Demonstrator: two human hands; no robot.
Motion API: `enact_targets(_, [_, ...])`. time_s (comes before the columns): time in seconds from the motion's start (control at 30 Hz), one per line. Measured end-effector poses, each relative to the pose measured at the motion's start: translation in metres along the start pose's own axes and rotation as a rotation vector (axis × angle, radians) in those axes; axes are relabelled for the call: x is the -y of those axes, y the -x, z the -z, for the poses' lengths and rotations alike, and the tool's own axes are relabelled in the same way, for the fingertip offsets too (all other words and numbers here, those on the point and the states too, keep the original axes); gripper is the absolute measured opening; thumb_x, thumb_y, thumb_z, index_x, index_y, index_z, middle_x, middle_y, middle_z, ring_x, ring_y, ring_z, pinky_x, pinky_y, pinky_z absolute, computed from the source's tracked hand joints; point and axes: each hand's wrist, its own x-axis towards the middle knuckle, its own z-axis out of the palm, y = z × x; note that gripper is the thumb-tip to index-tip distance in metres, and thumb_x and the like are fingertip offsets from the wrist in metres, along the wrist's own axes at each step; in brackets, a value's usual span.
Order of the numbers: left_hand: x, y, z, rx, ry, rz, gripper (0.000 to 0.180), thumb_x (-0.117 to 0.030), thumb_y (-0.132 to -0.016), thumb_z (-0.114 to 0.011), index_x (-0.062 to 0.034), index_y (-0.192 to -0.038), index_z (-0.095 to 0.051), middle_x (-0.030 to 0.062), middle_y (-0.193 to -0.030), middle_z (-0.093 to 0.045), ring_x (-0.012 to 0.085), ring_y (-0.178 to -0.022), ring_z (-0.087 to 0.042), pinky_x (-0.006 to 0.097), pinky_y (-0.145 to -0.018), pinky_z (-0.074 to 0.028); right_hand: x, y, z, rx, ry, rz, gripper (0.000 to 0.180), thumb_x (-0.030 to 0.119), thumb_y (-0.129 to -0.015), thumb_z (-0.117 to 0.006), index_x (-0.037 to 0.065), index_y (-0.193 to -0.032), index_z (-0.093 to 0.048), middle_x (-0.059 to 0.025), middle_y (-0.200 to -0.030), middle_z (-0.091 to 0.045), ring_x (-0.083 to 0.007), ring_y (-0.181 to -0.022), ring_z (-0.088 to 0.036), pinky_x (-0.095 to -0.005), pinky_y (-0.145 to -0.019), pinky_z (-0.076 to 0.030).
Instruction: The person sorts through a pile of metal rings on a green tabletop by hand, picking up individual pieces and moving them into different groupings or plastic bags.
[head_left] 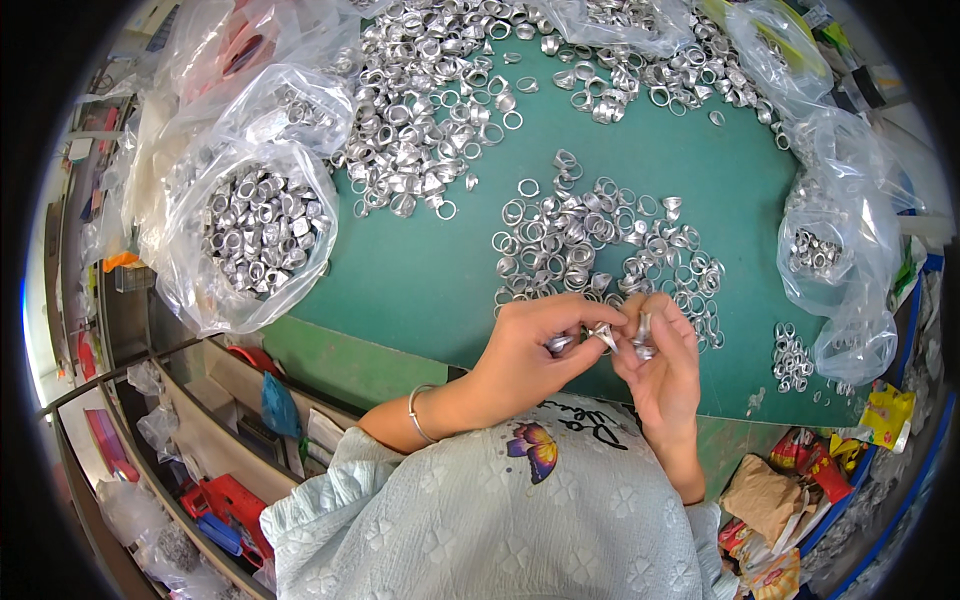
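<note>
Near the front edge of the green table (400, 290), my two hands meet in front of my body. My left hand (515, 355) is closed, with a silver-coloured metal ring (604, 336) pinched between thumb and forefinger; another ring (558, 344) shows inside its curled fingers. My right hand (667, 375) has its fingers bent around a couple of metal rings (644, 351), right beside the left fingertips. Just beyond both hands spreads a loose pile of similar rings (575, 240). The undersides of my fingers are partly hidden.
A larger heap of rings (420, 100) covers the far side. At left stands a clear plastic bag (180, 240) full of rings. More plastic bags (855, 185) line the right edge, near a small ring cluster (791, 358). Drawers (220, 385) sit below left; colourful packets (885, 415) lie at right.
</note>
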Motion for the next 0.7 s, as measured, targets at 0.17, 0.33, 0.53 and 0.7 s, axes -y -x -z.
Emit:
enact_targets(0.17, [-0.003,-0.001,-0.001,-0.058,-0.136,-0.139,0.025,0.006,-0.067,-0.062,-0.0051,-0.089,-0.064,0.0029,-0.069,-0.059,0.0090,-0.049,-0.044,0.021,-0.045,-0.035,0.003,-0.001,0.002,-0.017,-0.032,-0.058,0.013,0.016,-0.088,-0.048,0.003,-0.087,-0.048,-0.0012,-0.066,-0.043,-0.0074,-0.047,-0.038,-0.0182,-0.039,-0.026])
enact_targets(0.33, [-0.001,-0.002,-0.001,-0.077,-0.219,-0.241,0.027,0.008,-0.065,-0.062,-0.0050,-0.089,-0.064,0.0043,-0.072,-0.060,0.0108,-0.051,-0.048,0.021,-0.045,-0.038,0.001,0.006,0.001,0.104,0.063,-0.087,0.009,0.006,-0.083,-0.055,0.003,-0.090,-0.049,-0.0005,-0.065,-0.046,-0.0044,-0.046,-0.039,-0.0154,-0.040,-0.026])
enact_targets(0.53, [0.007,-0.003,0.000,-0.095,-0.277,-0.338,0.029,0.009,-0.064,-0.062,-0.0038,-0.091,-0.063,0.0078,-0.081,-0.060,0.0110,-0.053,-0.049,0.021,-0.045,-0.039,-0.002,0.010,-0.002,-0.007,0.571,0.174,0.024,-0.009,-0.072,-0.063,0.002,-0.091,-0.052,0.0037,-0.064,-0.047,0.0009,-0.051,-0.039,-0.0134,-0.044,-0.028])
enact_targets(0.7, [-0.001,-0.004,0.004,-0.064,-0.144,-0.155,0.030,0.009,-0.065,-0.062,-0.0037,-0.092,-0.063,0.0072,-0.084,-0.060,0.0121,-0.053,-0.048,0.022,-0.046,-0.038,-0.003,0.007,-0.003,-0.050,0.580,0.152,0.019,-0.008,-0.074,-0.062,0.001,-0.088,-0.054,0.0035,-0.064,-0.046,0.0002,-0.051,-0.040,-0.0141,-0.044,-0.029])
